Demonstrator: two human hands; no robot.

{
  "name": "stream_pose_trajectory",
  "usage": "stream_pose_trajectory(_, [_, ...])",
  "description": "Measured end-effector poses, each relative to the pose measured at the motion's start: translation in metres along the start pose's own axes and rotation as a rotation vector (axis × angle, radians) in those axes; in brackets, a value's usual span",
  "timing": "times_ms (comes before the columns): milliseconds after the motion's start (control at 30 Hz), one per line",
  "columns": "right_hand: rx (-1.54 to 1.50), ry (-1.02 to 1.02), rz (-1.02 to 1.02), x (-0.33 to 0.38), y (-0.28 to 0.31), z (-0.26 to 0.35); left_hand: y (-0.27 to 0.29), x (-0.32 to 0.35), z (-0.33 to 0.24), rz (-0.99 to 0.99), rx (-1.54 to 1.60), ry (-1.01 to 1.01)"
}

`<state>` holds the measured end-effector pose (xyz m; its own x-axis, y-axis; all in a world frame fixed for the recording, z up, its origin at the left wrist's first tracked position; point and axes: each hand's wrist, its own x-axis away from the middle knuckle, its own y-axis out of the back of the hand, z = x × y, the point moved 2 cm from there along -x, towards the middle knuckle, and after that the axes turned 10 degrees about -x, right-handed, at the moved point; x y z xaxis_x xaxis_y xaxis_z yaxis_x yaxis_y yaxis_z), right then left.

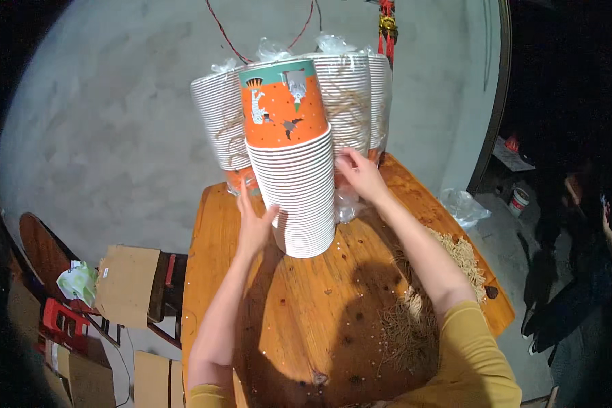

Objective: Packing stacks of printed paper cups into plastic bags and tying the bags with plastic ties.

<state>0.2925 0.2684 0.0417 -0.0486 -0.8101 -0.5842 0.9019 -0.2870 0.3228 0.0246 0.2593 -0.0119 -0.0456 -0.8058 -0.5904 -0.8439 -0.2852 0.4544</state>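
A tall stack of nested paper cups [296, 170] stands upside down on a round wooden table [299, 326], near its far edge. The top cup is orange with a teal band and small printed figures; below it only white rims show, one ring over another.

The left hand [253, 224] lies flat against the lower left side of the stack, fingers spread and pointing up, thumb reaching toward the rims — an open palm steadying it, not a closed grasp. The right hand [360, 173] is at the right side, about halfway up, fingers curled toward the cups; it seems to touch the stack, though its fingertips are partly hidden behind the rims, so I cannot tell how firmly it grips.

Just behind stand more cup stacks in clear plastic bags — one on the left [223, 126] and one on the right [357, 102], each knotted at the top and close against the front stack.

A heap of pale straw-like fibre [421, 306] lies on the table's right side, beside the right forearm. Off the table to the left sit flattened cardboard pieces [126, 279] and a red crate [61, 319]. To the right, on the floor, lies a crumpled plastic bag [464, 204].
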Motion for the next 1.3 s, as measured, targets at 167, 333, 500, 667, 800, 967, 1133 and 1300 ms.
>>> stream_pose_trajectory(167, [-0.638, -0.011, 0.275, -0.018, -0.025, 0.053, 0.036, -0.074, -0.034, 0.054, 0.385, -0.1])
stream_pose_trajectory(333, [-0.459, 0.124, 0.229, -0.034, -0.032, 0.041, 0.039, -0.085, -0.062, 0.141, 0.365, -0.199])
stream_pose_trajectory(500, [-0.531, 0.112, 0.212, -0.031, -0.029, 0.05, 0.042, -0.081, -0.067, 0.109, 0.347, -0.219])
stream_pose_trajectory(667, [-0.551, 0.221, 0.22, -0.035, -0.022, 0.064, 0.045, -0.085, -0.075, 0.084, 0.425, -0.301])
stream_pose_trajectory(800, [-0.503, 0.321, 0.145, -0.036, -0.017, 0.062, 0.042, -0.077, -0.091, 0.089, 0.509, -0.353])
stream_pose_trajectory(967, [-0.495, 0.481, 0.096, -0.026, -0.007, 0.095, 0.061, -0.077, -0.11, -0.052, 0.377, -0.58])
stream_pose_trajectory(1133, [-0.527, 0.667, 0.044, -0.002, 0.004, 0.136, 0.083, -0.067, -0.141, -0.108, 0.333, -0.705])
stream_pose_trajectory(1300, [-0.472, 0.877, -0.014, 0.018, 0.024, 0.174, 0.115, -0.049, -0.181, -0.205, 0.201, -0.929])
